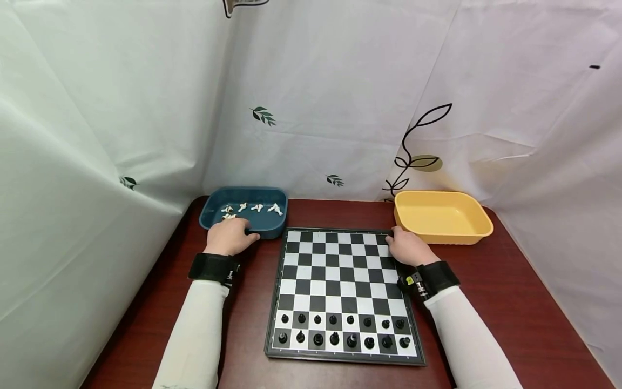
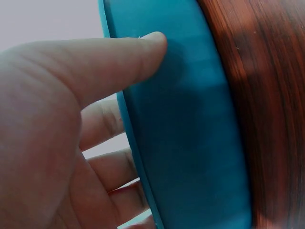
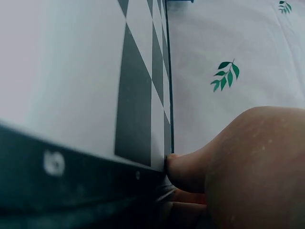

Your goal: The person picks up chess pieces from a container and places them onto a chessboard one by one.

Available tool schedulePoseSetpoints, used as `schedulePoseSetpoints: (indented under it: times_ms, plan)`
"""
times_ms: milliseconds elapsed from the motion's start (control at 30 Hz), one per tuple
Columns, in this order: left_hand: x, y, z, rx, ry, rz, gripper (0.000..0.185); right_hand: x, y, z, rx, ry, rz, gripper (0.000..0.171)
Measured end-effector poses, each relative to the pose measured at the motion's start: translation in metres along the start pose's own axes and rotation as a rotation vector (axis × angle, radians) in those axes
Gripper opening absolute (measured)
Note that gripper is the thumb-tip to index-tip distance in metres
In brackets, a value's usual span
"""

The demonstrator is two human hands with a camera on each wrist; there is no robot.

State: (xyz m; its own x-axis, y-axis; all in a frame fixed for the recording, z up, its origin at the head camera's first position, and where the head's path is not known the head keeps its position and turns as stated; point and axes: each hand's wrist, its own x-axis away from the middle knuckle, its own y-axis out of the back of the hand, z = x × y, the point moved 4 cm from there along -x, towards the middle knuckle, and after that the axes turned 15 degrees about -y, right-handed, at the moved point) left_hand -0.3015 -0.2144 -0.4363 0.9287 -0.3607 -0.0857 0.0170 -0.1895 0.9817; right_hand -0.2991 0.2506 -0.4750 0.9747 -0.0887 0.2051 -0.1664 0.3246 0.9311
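The blue tray [image 1: 252,199] is sitting at the table's back left, holding what look like white chess pieces [image 1: 250,208]. The chessboard [image 1: 340,270] is lying flat mid-table, black pieces [image 1: 342,330] lining its near rows.

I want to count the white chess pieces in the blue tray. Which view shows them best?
The head view: it looks down into the blue tray, where the white pieces lie beyond the left hand. The left wrist view shows only the tray's outer wall and the fingers; the right wrist view shows neither.
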Motion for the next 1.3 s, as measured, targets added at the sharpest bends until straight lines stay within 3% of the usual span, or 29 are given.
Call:
schedulePoseSetpoints:
  times_ms: [467, 767, 1033, 1300]
  plan:
    - [-0.007, 0.013, -0.004, 0.097, -0.019, -0.020, 0.061, 0.002, 0.003, -0.010, 0.009, -0.030, 0.018, 0.053]
    - [-0.037, 0.022, 0.008, 0.017, -0.043, 0.007, 0.054, 0.000, 0.003, -0.010, -0.002, -0.012, 0.017, 0.053]
    - [-0.071, 0.028, 0.011, -0.057, -0.115, 0.047, 0.045, 0.000, 0.000, -0.003, -0.016, -0.002, 0.015, 0.054]
    - [-0.100, 0.018, 0.029, -0.066, -0.155, 0.059, 0.039, 0.002, 0.001, 0.001, -0.006, -0.006, 0.031, 0.055]
